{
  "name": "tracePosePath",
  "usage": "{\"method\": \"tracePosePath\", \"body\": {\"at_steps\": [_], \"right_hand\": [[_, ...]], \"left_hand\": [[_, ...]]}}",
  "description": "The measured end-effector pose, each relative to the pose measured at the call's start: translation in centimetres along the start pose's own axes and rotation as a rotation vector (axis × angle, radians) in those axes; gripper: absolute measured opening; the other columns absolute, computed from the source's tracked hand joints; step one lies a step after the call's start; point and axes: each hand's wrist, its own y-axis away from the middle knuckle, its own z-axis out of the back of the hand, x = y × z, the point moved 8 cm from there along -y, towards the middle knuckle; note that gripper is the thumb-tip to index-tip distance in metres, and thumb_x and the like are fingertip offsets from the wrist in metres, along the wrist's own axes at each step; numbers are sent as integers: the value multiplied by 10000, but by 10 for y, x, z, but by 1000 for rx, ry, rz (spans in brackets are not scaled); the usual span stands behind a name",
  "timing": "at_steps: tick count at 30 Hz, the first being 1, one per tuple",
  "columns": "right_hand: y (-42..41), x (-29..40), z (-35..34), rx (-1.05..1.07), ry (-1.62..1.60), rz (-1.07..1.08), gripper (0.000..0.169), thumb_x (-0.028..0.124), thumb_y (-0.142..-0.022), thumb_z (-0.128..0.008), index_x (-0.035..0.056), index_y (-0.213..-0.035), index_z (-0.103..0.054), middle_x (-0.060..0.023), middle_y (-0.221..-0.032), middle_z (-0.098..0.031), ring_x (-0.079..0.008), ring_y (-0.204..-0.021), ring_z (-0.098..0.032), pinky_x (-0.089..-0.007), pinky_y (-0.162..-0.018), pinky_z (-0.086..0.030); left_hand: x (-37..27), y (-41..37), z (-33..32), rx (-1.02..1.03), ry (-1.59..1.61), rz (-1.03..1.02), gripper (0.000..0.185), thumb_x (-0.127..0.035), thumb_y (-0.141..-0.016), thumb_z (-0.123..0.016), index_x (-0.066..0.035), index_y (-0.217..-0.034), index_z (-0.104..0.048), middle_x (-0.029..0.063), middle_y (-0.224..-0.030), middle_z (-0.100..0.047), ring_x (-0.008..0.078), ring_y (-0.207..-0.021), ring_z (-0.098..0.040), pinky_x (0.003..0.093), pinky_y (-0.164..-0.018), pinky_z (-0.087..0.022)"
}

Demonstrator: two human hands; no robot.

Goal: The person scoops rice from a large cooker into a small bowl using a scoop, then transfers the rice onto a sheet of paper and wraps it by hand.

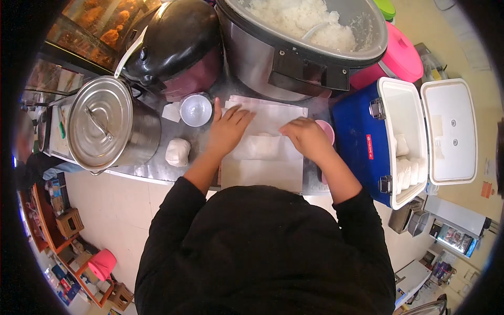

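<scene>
A stack of white wrapping paper (264, 173) lies on the steel counter before me. On top, one sheet is folded over a low lump, making a partly wrapped packet (260, 147). At the paper's left side is my left hand (230, 130), fingers spread and holding nothing. My right hand (305, 136) is over the right side, its thumb and fingers drawn together near the packet's upper right corner. Whether paper is pinched there I cannot tell. A finished white paper packet (178, 152) sits left of my left forearm, below a small whitish bowl (196, 110).
A large cooker of white rice (299, 19) stands open behind the paper. To the left are a lidded rice cooker (177, 47) and a lidded steel pot (100, 122). An open blue cooler (354, 138) with several white packets (407, 173) is at right, beside a pink container (326, 132).
</scene>
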Motion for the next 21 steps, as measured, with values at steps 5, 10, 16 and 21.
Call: {"method": "tracePosePath", "body": {"at_steps": [5, 10, 16, 21], "right_hand": [[54, 30, -6, -117, 240, 210, 246, 80, -733, -590, 105, -964, -669, -30, -1010, -673, -230, -947, -636, -380, -807, -506], [79, 3, -50, -144, 147, 142, 272, 78, -750, -590, 104, -1010, -666, -30, -1088, -669, -239, -998, -635, -370, -845, -515], [81, 5, -58, -207, 13, 63, 340, -2, -725, -613, 94, -1046, -675, -49, -1087, -680, -250, -986, -654, -361, -844, -537], [82, -6, -70, -216, 55, 78, 262, 70, -763, -656, 117, -1021, -651, -61, -1083, -673, -272, -956, -658, -387, -817, -537]], "left_hand": [[-28, 33, 37, -32, 76, -188, 311, -133, -723, -588, -107, -1017, -688, -11, -983, -653, 183, -963, -622, 429, -964, -462], [-32, 63, 13, 75, 181, -142, 332, -121, -772, -582, -121, -1091, -674, 22, -1084, -671, 225, -1014, -631, 343, -858, -539], [-29, 70, 3, 134, 482, -17, 343, -58, -786, -609, -75, -1127, -648, 99, -1169, -652, 287, -1043, -636, 381, -873, -538], [-27, 70, -5, 118, 451, -49, 275, -98, -795, -655, -86, -1070, -659, 104, -1133, -657, 281, -977, -655, 375, -817, -548]]}}
